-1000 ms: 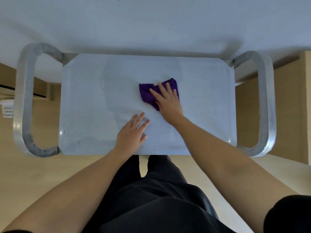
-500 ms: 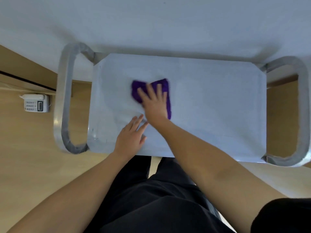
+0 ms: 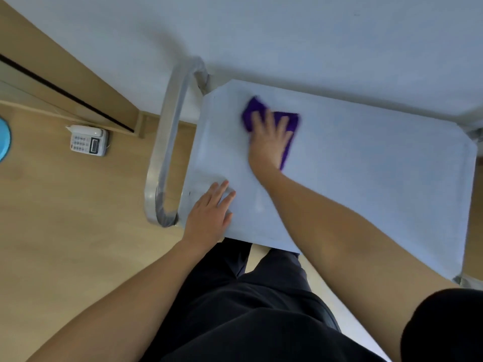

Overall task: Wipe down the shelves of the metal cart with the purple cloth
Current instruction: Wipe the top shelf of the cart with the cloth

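My right hand [image 3: 269,142]: fingers flat, pressing cloth [image 3: 292,122] onto cart [image 3: 366,178] top. My left hand [image 3: 209,215]: fingers straight, holding nothing, resting at near-left corner. Phone [image 3: 88,140]: on floor [image 3: 65,218].

- Pale wall [image 3: 287,27] across the top.
- Light wood floor [image 3: 65,218].
- White phone [image 3: 88,140] on the floor, beside a wood panel [image 3: 52,66].
- Blue thing [image 3: 4,138] at the left edge.

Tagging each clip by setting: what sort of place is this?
Likely an ordinary indoor room, office or home: wood-look floor, a desk telephone sitting on it, and a metal cart beside a white wall.
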### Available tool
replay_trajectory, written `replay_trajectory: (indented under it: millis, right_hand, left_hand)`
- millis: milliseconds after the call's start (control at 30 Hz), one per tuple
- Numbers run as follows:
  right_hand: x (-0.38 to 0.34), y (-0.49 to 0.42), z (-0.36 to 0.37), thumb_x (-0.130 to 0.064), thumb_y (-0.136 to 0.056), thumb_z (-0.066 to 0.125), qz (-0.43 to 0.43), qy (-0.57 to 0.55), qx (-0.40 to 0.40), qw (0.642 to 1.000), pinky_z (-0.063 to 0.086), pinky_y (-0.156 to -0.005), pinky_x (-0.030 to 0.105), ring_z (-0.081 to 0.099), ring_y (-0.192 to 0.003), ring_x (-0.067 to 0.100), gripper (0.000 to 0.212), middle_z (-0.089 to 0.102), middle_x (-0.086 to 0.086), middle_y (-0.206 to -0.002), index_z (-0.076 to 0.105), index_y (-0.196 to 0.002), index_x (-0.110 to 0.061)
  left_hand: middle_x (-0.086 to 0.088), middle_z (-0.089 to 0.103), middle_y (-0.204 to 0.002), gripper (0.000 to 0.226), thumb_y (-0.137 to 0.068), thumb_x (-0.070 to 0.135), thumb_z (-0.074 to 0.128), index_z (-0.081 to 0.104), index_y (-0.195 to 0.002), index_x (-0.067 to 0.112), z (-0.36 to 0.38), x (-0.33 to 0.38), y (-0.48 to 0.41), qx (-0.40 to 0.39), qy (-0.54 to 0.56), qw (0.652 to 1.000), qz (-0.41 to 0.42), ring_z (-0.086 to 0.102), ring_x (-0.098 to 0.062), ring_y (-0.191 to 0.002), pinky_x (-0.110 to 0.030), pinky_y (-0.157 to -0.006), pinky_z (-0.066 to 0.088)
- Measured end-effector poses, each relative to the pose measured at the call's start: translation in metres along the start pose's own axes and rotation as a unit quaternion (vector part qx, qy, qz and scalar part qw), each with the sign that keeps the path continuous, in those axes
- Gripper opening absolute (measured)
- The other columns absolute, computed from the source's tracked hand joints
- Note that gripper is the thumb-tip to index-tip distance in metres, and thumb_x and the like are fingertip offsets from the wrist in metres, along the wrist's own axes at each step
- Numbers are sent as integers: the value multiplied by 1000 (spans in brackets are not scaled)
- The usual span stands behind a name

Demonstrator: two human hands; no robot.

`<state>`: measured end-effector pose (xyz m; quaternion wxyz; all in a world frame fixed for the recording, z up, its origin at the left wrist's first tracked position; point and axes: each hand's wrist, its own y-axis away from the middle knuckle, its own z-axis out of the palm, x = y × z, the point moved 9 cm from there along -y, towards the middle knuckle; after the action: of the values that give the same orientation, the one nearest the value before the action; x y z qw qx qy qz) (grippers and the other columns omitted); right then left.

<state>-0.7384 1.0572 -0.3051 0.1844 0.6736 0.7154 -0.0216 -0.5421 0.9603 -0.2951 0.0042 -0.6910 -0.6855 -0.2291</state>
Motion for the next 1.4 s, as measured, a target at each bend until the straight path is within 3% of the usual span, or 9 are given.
replay_trajectory:
  millis: [100, 200, 333, 500, 767, 1033, 1200, 1333, 1400]
  right_hand:
    - [-88, 52, 40, -20, -99, 46, -255, 21, -84, 963, 1, -118, 55, 4, -148, 40, 58, 19, 2, -162, 26, -152, -33]
    - [-88, 56, 39, -16, -99, 49, -308, 0, -89, 947, -1, -120, 47, 8, -150, 33, 57, 24, 2, -160, 29, -151, -31]
    - [-18, 26, 13, -21, -99, 48, -228, 0, -56, 972, 4, -121, 46, 13, -150, 29, 52, 28, 2, -159, 35, -148, -31]
    - [85, 22, -28, -24, -103, 40, -99, -6, -27, 995, 6, -122, 45, 9, -150, 28, 48, 23, 2, -161, 33, -150, -29]
    - [216, 69, -62, -23, -104, 36, 27, -31, 3, 999, 6, -122, 42, 8, -150, 28, 47, 21, 2, -161, 32, -150, -30]
    - [375, 129, -99, -22, -103, 37, 143, -37, 18, 989, 13, -121, 46, 9, -150, 31, 48, 21, 3, -161, 31, -150, -31]
    - [419, 153, -101, -24, -104, 36, 139, -30, 3, 990, 12, -122, 48, 9, -150, 32, 48, 21, 4, -161, 30, -151, -31]
    - [395, 166, -92, -19, -99, 49, 125, -48, 16, 991, 22, -117, 57, 21, -144, 43, 48, 35, 10, -155, 41, -146, -24]
    - [376, 177, -87, -20, -98, 52, 92, -53, 12, 994, 24, -116, 59, 23, -144, 44, 49, 37, 9, -154, 43, -145, -23]
  left_hand:
    - [-7, 36, -154, 50, -90, 23, 59, 49, -139, 16, 1, -1, -1, -8, 11, 1000, -13, 30, -27, -144, -45, -104, 45]
    - [-5, 34, -155, 51, -91, 24, 58, 48, -140, 18, -1, -1, -1, -9, 7, 1000, -11, 29, -26, -144, -43, -105, 44]
    - [-2, 24, -159, 53, -90, 23, 56, 45, -141, 18, -1, 4, -3, -10, 9, 1000, -23, 22, -25, -147, -44, -109, 38]
    - [-16, 29, -155, 49, -87, 18, 57, 49, -134, 11, -2, 32, -15, -20, -30, 998, -52, 23, -34, -145, -47, -111, 32]
    - [-17, 39, -149, 49, -80, 9, 65, 54, -128, 8, 20, 148, -39, -52, -39, 991, 121, 37, -37, -138, -48, -97, 48]
    - [-12, 29, -156, 52, -86, 10, 59, 48, -137, 11, 54, 257, -49, -102, -47, 970, 216, 28, -34, -144, -45, -100, 45]
    - [-7, 14, -162, 55, -94, 16, 48, 35, -147, 15, 73, 296, -47, -133, -56, 965, 220, 12, -28, -149, -41, -110, 33]
    - [-14, 44, -146, 50, -79, 7, 64, 57, -129, 10, 75, 309, -48, -122, -47, 969, 209, 42, -35, -135, -47, -88, 54]
    - [-13, 50, -140, 48, -76, 6, 65, 60, -124, 10, 73, 313, -54, -106, -40, 976, 187, 47, -34, -129, -45, -80, 56]
